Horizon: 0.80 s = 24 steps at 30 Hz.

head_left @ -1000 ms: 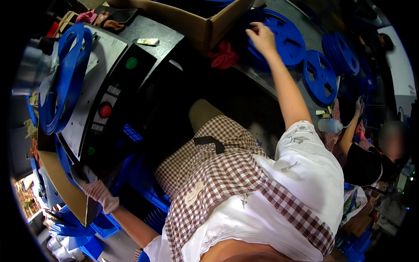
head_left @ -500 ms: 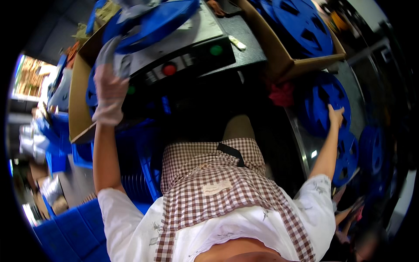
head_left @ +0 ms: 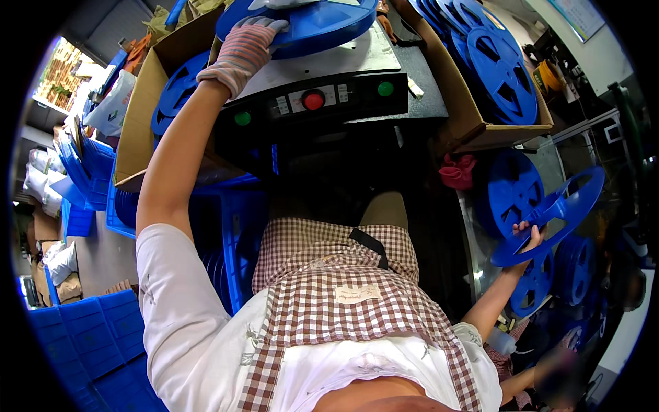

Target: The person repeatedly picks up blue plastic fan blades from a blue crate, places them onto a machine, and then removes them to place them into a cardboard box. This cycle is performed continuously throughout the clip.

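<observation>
Holding blue reel (head_left: 563, 213), now lifted, with right hand (head_left: 527, 237); gloved left hand (head_left: 244, 55) at second reel (head_left: 322, 31), cannot tell grip.

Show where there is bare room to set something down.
Bare: the narrow white strip, between upper reel and black panel; the grey ledge's front, between that panel and right carton. Crowded: that carton, packed with reels, and around the right hand.

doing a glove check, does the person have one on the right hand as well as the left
No, the right hand holding a blue reel is bare, while the left hand wears a striped glove.
</observation>
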Each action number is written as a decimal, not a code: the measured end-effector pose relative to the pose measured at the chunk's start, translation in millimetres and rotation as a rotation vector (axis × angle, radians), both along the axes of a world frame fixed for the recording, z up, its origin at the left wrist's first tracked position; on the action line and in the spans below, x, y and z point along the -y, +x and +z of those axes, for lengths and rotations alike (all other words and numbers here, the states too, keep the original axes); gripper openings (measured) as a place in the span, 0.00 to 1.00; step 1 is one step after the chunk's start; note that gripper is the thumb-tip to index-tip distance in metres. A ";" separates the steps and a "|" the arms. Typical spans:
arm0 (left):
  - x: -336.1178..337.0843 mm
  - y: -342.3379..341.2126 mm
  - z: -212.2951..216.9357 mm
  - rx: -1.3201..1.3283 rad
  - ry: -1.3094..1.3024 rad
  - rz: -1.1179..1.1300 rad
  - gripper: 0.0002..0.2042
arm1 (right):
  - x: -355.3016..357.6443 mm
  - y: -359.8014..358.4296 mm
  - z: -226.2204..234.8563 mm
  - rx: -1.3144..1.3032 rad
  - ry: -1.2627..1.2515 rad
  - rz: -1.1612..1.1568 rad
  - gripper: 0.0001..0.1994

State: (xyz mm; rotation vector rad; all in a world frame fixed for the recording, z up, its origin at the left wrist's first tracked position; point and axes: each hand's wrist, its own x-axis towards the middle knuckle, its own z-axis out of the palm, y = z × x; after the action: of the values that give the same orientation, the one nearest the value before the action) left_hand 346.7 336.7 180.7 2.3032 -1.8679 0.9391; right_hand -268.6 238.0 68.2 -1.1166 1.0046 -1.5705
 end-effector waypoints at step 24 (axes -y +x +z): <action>-501.2 -10.0 -90.6 -0.665 -0.268 0.833 0.10 | -75.0 158.1 84.6 0.413 -0.060 1.159 0.24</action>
State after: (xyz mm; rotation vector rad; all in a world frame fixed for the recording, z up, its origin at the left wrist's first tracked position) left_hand 336.7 837.9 90.2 2.7227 -0.4972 0.2998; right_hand -110.5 313.1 152.8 -1.0377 -0.0462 -0.7928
